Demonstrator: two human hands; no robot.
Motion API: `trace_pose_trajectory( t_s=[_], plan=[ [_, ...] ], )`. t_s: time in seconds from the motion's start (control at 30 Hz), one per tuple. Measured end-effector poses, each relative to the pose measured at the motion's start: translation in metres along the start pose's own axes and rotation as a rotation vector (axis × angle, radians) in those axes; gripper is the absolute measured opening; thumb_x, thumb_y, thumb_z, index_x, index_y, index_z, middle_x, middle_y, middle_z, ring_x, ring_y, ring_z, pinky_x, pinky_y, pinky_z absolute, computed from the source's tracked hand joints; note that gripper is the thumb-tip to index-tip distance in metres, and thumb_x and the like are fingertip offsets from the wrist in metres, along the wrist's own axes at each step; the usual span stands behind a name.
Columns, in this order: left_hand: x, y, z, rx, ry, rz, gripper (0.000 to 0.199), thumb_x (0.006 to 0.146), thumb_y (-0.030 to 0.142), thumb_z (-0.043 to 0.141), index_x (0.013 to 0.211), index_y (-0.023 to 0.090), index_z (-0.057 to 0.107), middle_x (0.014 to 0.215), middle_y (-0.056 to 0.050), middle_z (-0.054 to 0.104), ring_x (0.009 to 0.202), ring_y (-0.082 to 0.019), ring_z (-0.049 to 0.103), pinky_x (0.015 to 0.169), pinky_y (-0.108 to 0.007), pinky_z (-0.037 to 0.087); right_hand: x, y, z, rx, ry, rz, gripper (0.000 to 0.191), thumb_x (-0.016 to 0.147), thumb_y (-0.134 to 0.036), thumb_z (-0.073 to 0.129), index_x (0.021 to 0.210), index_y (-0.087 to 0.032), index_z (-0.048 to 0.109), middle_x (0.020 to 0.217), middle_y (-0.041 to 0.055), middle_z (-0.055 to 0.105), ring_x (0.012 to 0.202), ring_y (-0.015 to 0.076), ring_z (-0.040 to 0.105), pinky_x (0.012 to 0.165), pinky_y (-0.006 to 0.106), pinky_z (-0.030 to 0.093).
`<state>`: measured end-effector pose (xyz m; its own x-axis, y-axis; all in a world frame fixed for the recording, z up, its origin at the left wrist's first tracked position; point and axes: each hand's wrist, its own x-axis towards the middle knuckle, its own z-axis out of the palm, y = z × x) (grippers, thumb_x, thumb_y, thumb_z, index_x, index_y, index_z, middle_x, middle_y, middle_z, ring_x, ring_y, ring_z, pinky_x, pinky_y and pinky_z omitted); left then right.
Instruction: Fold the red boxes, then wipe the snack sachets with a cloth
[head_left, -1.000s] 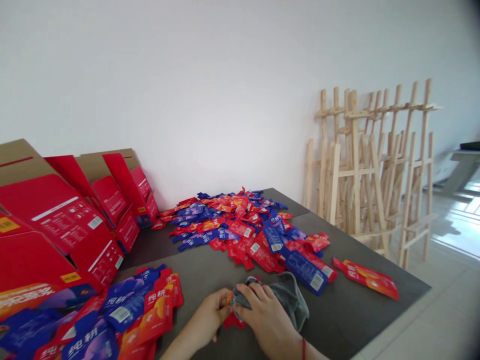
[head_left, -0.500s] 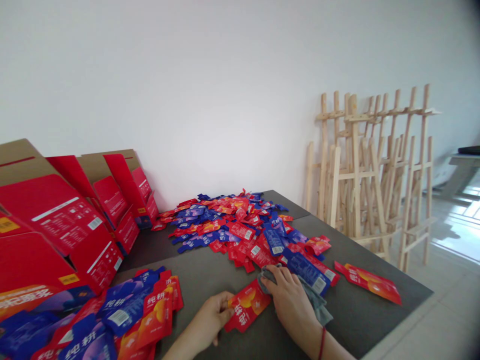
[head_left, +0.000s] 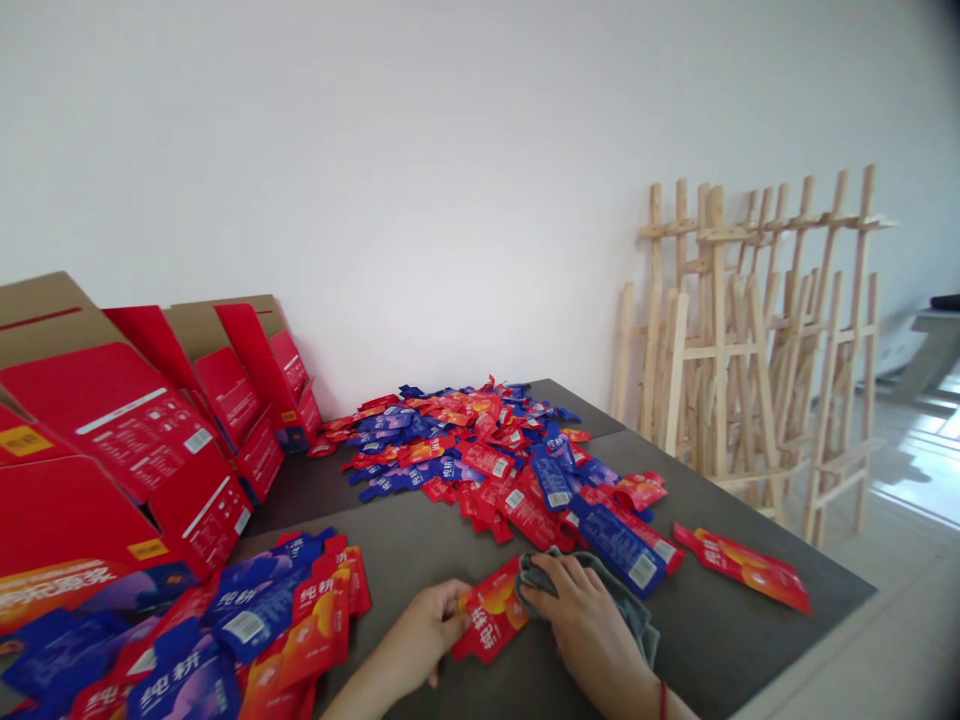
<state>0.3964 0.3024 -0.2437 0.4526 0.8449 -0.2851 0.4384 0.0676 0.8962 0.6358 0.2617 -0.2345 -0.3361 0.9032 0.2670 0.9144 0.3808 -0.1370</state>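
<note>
Since half a second ago, right hand (head_left: 581, 610) slid its grey cloth (head_left: 634, 620) onto the red pouch (head_left: 491, 620), pinched by left hand (head_left: 427, 630) (wiping step); next needs steady strokes.

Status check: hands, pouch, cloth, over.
Left hand pinching red pouch flat on table. Right hand pressing grey cloth at pouch edge. Pouch pile behind.

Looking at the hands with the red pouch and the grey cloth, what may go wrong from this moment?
1. The left hand grips only one end of the red pouch; pressure from the grey cloth under the right hand might make it slip or crease.
2. The cloth lies close to the loose pile of pouches, so a wide stroke may drag some along.
3. One red pouch near the table edge could get knocked off.
</note>
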Motion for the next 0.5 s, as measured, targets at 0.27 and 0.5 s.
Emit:
trace_pose_trajectory(
  t_s=[0.27, 0.5],
  plan=[
    [-0.003, 0.006, -0.002, -0.017, -0.050, 0.022, 0.030, 0.076, 0.035, 0.052, 0.099, 0.016, 0.057, 0.064, 0.007, 0.051, 0.041, -0.004, 0.037, 0.029, -0.012, 0.033, 0.017, -0.020, -0.017, 0.038, 0.017, 0.022, 0.040, 0.093, -0.015, 0.045, 0.124, -0.035, 0.060, 0.138, -0.0002, 0.052, 0.118, 0.0237, 0.045, 0.095, 0.036, 0.036],
    [-0.006, 0.010, -0.005, -0.001, -0.063, 0.015, 0.031, 0.075, 0.037, 0.053, 0.098, 0.017, 0.057, 0.064, 0.006, 0.050, 0.045, -0.006, 0.040, 0.031, -0.013, 0.033, 0.018, -0.034, -0.003, 0.079, -0.047, -0.076, 0.035, 0.094, -0.022, 0.046, 0.124, -0.035, 0.059, 0.136, 0.0020, 0.052, 0.116, 0.0251, 0.046, 0.093, 0.037, 0.037]
  ],
)
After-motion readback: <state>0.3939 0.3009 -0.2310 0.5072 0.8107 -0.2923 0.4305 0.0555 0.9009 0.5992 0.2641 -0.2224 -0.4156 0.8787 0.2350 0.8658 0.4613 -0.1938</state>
